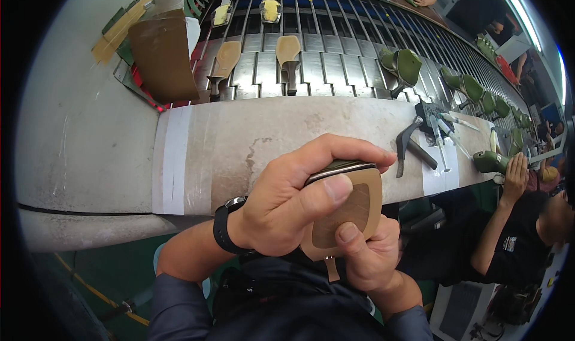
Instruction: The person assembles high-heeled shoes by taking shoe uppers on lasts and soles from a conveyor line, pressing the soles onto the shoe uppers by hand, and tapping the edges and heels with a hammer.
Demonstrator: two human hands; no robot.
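Observation:
Both my hands hold a high-heeled shoe (360, 203) sole up in front of my body. Its tan sole has a darker patch in the middle, and a dark green edge shows at the toe. My left hand (281, 206) wraps round the toe end from the left, thumb lying on the sole, fingers over the far edge. From the lower right my right hand (376, 257) grips the shoe, its thumb pressed on the patch. A narrow tan heel part (332, 270) sticks out toward me. The fingers beneath the shoe are hidden.
A pale worktop (311, 122) lies ahead, with a hammer (407, 143) and several brushes (442, 138) at its right. Beyond runs a metal conveyor (332, 65) carrying heeled soles (288, 50) and green shoes (402, 67). A brown board (162, 56) stands left. Right, a co-worker's hand (515, 176) touches a green shoe.

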